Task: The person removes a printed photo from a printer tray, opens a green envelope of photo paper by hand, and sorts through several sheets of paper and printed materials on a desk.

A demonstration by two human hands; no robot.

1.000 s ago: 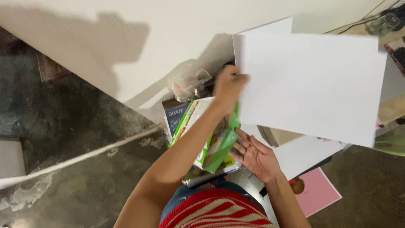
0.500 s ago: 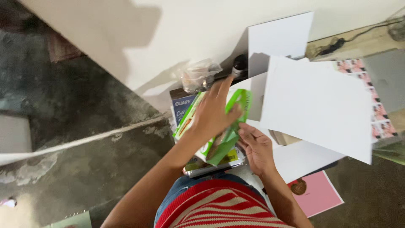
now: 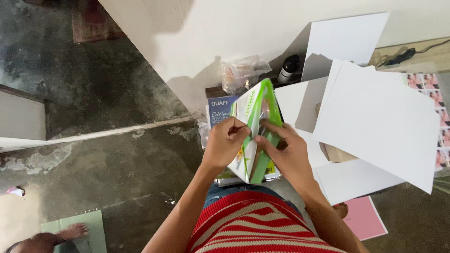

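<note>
**A:** ok so what's actually in the hands here?

**B:** both hands are on a green and white paper packet [image 3: 257,117], held up on its edge over the lap, in front of the red striped top [image 3: 253,225]. The left hand [image 3: 224,146] has its fingers [image 3: 236,127] curled shut, pinching the packet's left flap. The right hand [image 3: 287,152] is on the other side with its fingers [image 3: 272,127] closed down along the green flap. Looks like the two flaps are spread a bit at the lower end, there's a dark gap between them.

**A:** and around it?

**B:** lots of paper. A big white sheet [image 3: 379,122] lies tilted just right of the right hand, over more white sheets [image 3: 356,178], and a white board [image 3: 347,37] leans on the wall [image 3: 243,28] behind. A blue box [image 3: 219,110] sits just behind the packet, with a crumpled clear plastic bag [image 3: 241,72] above it and a dark bottle [image 3: 288,68] next to that. Pink sheet [image 3: 368,218] on the concrete floor [image 3: 117,164] lower right, and a strip of small photo prints [image 3: 433,98] at the far right edge.

**A:** anyone else?

**B:** someone's bare foot [image 3: 70,232] bottom left, on a pale green sheet [image 3: 96,225].
</note>
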